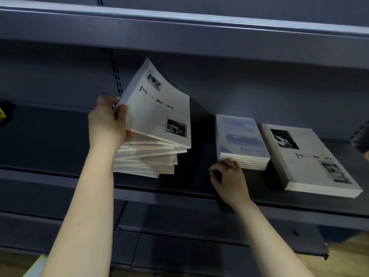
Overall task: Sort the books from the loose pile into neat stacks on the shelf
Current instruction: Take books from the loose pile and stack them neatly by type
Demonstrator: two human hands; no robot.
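Observation:
A loose, fanned pile of white books (147, 158) lies on the dark shelf (60, 136). My left hand (108, 120) grips the spine edge of the top white book (159, 110), titled "Time Memory", and tilts it up off the pile. Right of the pile stands a neat stack of pale blue books (241, 138), and beside that a neat stack of white "Time Memory" books (311, 162). My right hand (229, 178) hovers with loosely curled fingers at the front left corner of the blue stack, holding nothing.
Another shelf board (179, 25) runs overhead, close above the lifted book. A slotted upright (115, 70) is on the back wall behind the pile. A yellow object (2, 114) shows at the far left edge. A lower shelf (199, 236) juts out below.

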